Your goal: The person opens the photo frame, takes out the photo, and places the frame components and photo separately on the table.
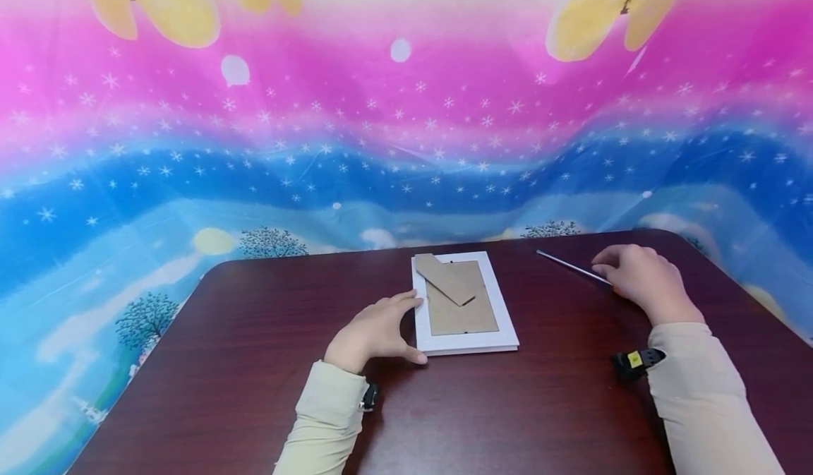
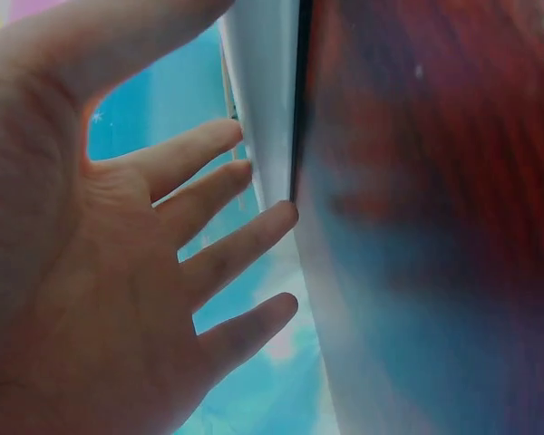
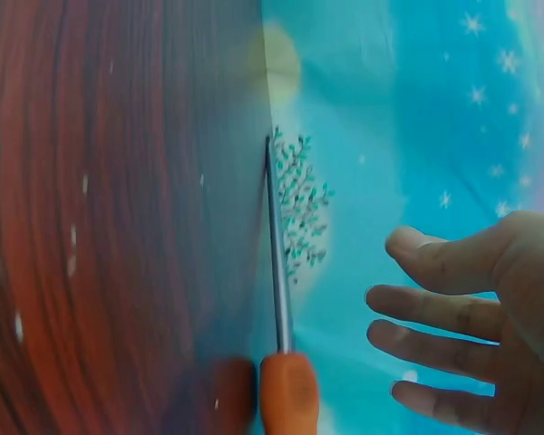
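A white picture frame [image 1: 498, 305] lies back side up on the table, its brown backing board [image 1: 464, 322] facing up. A folded brown easel leg [image 1: 444, 281] slants across that board. My left hand [image 1: 375, 330] is at the frame's left side, fingers spread and fairly straight, fingertips right at the white edge [image 2: 265, 100] and the thumb by the near left corner. To the right lies a screwdriver with a thin metal shaft [image 1: 568, 264] and an orange handle [image 3: 288, 394]. Over its handle end hovers my right hand [image 1: 648, 284], fingers loosely extended and apart from the handle in the right wrist view.
Everything lies on a dark red wood-grain table [image 1: 254, 334] with rounded far corners. Behind it hangs a colourful cloth [image 1: 381, 143] with snowflakes and trees, close along the far edge. A black wrist camera [image 1: 631, 365] hangs under the right sleeve.
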`<state>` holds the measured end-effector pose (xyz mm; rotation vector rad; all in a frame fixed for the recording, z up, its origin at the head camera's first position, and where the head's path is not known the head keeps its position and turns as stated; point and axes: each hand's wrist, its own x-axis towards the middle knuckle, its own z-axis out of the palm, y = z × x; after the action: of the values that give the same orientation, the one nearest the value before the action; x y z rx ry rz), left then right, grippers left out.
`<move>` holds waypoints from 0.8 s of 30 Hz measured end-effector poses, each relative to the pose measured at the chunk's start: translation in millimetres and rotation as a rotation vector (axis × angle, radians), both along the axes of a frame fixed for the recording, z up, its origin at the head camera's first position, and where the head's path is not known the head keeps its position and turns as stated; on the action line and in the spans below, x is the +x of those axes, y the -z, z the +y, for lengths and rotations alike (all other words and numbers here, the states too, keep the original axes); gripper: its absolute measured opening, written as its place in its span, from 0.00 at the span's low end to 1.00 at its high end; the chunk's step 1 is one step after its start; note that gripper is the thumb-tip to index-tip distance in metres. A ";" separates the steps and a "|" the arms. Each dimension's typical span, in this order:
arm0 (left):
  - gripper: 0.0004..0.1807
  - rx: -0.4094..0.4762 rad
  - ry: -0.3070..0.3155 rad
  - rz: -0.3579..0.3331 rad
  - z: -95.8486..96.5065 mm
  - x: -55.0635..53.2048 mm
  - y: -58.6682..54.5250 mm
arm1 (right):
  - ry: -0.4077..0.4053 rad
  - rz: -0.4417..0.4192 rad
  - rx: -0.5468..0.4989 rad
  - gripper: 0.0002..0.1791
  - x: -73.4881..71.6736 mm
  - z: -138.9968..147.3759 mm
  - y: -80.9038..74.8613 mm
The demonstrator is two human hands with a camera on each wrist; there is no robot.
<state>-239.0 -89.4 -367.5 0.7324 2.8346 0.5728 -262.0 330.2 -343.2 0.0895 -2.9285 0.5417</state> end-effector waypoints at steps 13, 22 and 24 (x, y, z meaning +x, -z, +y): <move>0.44 0.007 -0.062 0.147 -8.8 -4.0 -6.4 | -0.161 -0.020 0.077 0.14 -2.8 -50.5 -3.3; 0.33 0.036 -0.075 0.188 -5.4 -3.4 -10.2 | -0.234 -0.028 0.106 0.14 -0.2 -79.9 -7.0; 0.32 0.032 -0.072 0.193 -4.7 -3.1 -10.2 | -0.256 -0.032 0.107 0.14 1.0 -86.1 -7.9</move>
<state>-242.0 -94.2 -357.3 0.7304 3.0471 0.5899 -261.0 244.1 -335.3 0.4781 -2.9945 0.4222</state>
